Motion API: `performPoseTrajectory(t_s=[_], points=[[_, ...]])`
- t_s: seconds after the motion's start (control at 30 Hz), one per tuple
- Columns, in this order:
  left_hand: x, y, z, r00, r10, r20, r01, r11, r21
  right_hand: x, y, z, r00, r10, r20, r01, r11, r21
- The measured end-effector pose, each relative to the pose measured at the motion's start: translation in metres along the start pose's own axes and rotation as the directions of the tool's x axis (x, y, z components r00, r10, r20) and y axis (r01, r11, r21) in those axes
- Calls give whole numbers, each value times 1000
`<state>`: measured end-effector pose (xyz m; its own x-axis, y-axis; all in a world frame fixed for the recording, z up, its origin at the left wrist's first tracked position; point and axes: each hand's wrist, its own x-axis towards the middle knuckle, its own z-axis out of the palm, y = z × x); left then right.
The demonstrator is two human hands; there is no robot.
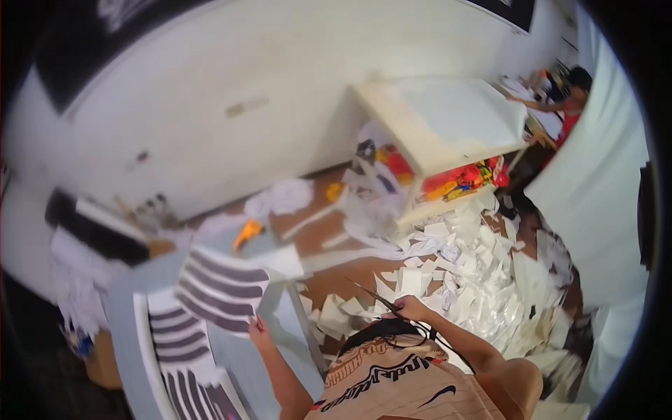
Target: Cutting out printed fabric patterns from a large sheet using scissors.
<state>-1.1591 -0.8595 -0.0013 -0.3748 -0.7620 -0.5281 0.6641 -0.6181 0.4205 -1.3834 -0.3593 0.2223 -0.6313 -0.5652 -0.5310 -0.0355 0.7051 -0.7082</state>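
Brown floor, loose white scraps | thin sheet, dark-striped: edge pinched, left hand | long pointed scissors: clasped, right hand

Striped sheets: I count at least three, one raised above the bench, two lying toward its left side.
Bare hands: two from my wearer, a left hand and a right hand.
Scissors: one pair.
Orange tool: one, near the bench's far edge; I can't tell its kind.
Worktops: two I can make out, the blue-grey bench and a white-topped table.
Cardboard box: one, off the bench's left edge.
Co-worker: one, beyond the white-topped table's right edge.
White scraps: too many and overlapped for me to count.
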Motion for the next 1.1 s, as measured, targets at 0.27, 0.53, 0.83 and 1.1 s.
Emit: performPoseTrajectory(t_s=[0.27, 0.53, 0.83, 1.1], points=[[-45, -173, 282, 975, 217, 52, -221, 910, 352, 103, -23, -154, 967, 29, -252, 29, 974, 226], [-87, -339, 434, 624, -301, 721, -684, 235, 690, 49, 50, -165, 633, 409, -657, -2, 850, 527], [-319, -467, 424, -300, -938, 173, -870, 344, 353, -153, 38, 13, -47, 939, -342, 374, 334, 865], [-600, -383, 222, -667, -538, -515, -736, 581, 347, -310, 23, 210, -563, 800, -210, 456, 512, 728]])
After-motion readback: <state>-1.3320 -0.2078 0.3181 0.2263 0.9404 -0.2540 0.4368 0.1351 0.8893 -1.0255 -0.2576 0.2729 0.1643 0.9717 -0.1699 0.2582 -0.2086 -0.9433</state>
